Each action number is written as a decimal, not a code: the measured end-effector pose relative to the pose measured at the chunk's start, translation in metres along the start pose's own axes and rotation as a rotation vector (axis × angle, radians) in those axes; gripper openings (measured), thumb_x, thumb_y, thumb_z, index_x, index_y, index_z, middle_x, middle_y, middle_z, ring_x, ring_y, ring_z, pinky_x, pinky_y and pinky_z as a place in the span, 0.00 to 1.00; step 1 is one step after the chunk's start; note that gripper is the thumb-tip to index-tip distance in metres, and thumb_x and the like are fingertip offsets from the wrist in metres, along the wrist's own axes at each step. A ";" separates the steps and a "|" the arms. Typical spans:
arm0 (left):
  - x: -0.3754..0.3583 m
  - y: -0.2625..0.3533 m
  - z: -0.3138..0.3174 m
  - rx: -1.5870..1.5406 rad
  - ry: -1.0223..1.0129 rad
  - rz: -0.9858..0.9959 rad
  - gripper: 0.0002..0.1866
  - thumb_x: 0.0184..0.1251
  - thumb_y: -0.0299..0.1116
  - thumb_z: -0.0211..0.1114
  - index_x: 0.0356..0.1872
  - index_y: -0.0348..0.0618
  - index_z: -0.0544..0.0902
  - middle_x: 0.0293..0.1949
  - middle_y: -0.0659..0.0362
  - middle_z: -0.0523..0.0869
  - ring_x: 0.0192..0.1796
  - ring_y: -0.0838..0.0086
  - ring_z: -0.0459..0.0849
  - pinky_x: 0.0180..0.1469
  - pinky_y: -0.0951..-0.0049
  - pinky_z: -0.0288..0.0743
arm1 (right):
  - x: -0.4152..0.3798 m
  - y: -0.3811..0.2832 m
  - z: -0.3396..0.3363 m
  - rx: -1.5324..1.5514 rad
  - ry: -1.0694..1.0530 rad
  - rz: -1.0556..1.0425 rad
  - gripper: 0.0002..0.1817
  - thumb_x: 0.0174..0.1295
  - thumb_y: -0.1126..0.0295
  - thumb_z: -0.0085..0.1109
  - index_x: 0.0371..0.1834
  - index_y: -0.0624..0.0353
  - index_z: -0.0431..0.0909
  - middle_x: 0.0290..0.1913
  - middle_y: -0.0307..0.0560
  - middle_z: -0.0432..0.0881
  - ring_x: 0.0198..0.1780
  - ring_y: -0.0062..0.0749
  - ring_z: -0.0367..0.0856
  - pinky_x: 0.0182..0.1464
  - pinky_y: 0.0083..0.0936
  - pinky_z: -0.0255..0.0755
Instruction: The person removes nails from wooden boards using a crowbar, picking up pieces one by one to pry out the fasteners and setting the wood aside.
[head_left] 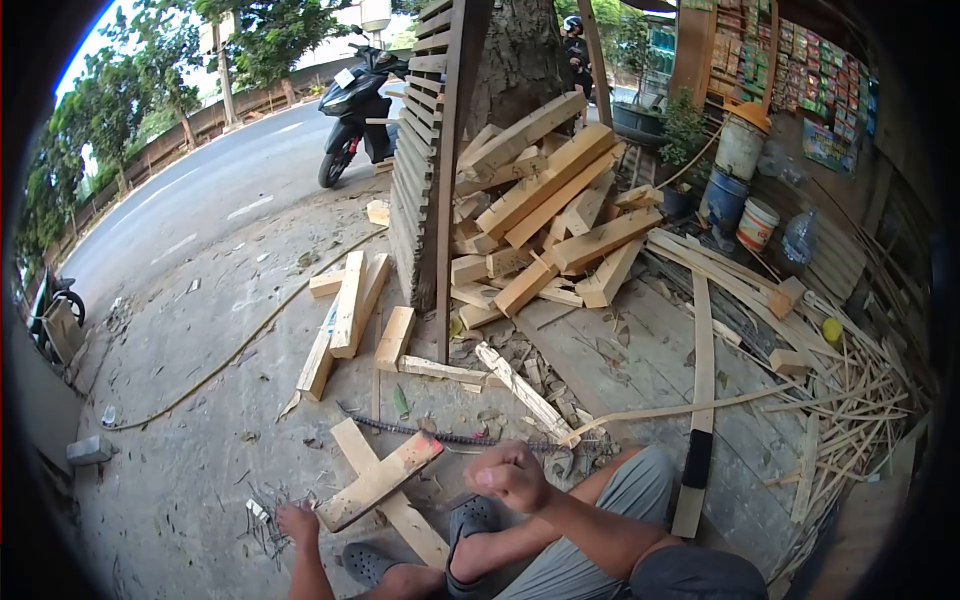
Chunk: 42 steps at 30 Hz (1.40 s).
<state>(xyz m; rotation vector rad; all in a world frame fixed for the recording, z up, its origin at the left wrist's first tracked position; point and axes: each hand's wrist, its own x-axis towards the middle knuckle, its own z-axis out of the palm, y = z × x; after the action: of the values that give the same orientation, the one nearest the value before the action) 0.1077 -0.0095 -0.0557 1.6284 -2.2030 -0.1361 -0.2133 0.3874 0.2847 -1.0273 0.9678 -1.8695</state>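
Note:
My left hand is low by the ground with its fingers curled, beside the near end of a short wooden block. Whatever it may hold is too small to make out. A small heap of nails lies just left of it. The block rests across a flat wooden board and has a reddish mark at its far end. My right hand is closed in a fist above my shoe, right of the block; anything inside it is hidden. Behind it, a dark ridged metal bar lies on the ground.
A large pile of timber leans by a tree and slatted panel. Loose blocks lie ahead. Thin strips and a long slat are at right, with buckets behind. A motorbike stands by the road.

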 end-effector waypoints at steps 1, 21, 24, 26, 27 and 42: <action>-0.015 0.026 -0.006 0.012 0.128 0.117 0.17 0.66 0.38 0.71 0.45 0.31 0.85 0.40 0.40 0.87 0.44 0.41 0.85 0.48 0.45 0.77 | -0.003 -0.002 0.004 -0.038 0.009 -0.029 0.18 0.63 0.67 0.57 0.17 0.60 0.65 0.19 0.39 0.68 0.22 0.20 0.62 0.26 0.24 0.56; -0.103 0.138 -0.074 0.084 -0.551 0.569 0.52 0.41 0.49 0.87 0.73 0.58 0.72 0.59 0.57 0.80 0.64 0.53 0.76 0.58 0.42 0.70 | 0.084 0.034 0.063 -0.125 -0.267 -0.219 0.23 0.66 0.61 0.49 0.15 0.61 0.58 0.15 0.40 0.58 0.19 0.27 0.56 0.24 0.31 0.50; -0.102 0.133 -0.073 0.068 -0.535 0.599 0.51 0.41 0.49 0.86 0.72 0.59 0.73 0.58 0.57 0.79 0.63 0.54 0.76 0.57 0.44 0.70 | 0.091 0.056 0.077 -0.246 -0.433 -0.174 0.26 0.64 0.59 0.52 0.12 0.60 0.57 0.15 0.42 0.60 0.17 0.31 0.57 0.24 0.33 0.50; -0.103 0.133 -0.075 0.060 -0.541 0.633 0.49 0.42 0.49 0.86 0.71 0.59 0.74 0.57 0.57 0.79 0.62 0.55 0.76 0.56 0.45 0.69 | 0.087 0.068 0.084 -0.332 -0.578 -0.141 0.24 0.64 0.59 0.54 0.15 0.62 0.60 0.17 0.46 0.60 0.18 0.36 0.59 0.24 0.36 0.54; -0.103 0.131 -0.072 0.048 -0.519 0.632 0.49 0.41 0.48 0.86 0.71 0.60 0.74 0.57 0.58 0.80 0.62 0.55 0.76 0.56 0.45 0.69 | 0.086 0.073 0.087 -0.375 -0.652 -0.129 0.24 0.64 0.59 0.55 0.16 0.63 0.61 0.18 0.48 0.60 0.19 0.39 0.60 0.25 0.37 0.56; -0.103 0.139 -0.069 0.041 -0.485 0.618 0.46 0.40 0.51 0.84 0.66 0.56 0.77 0.53 0.55 0.81 0.59 0.54 0.76 0.56 0.46 0.67 | 0.031 0.082 0.096 -0.298 -0.737 -0.474 0.19 0.59 0.70 0.60 0.16 0.58 0.61 0.20 0.47 0.62 0.20 0.47 0.68 0.25 0.43 0.61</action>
<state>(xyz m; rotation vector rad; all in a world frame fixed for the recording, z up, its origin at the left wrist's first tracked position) 0.0339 0.1421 0.0243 0.9199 -2.9856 -0.3367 -0.1175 0.3033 0.2591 -2.0773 0.5843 -1.4882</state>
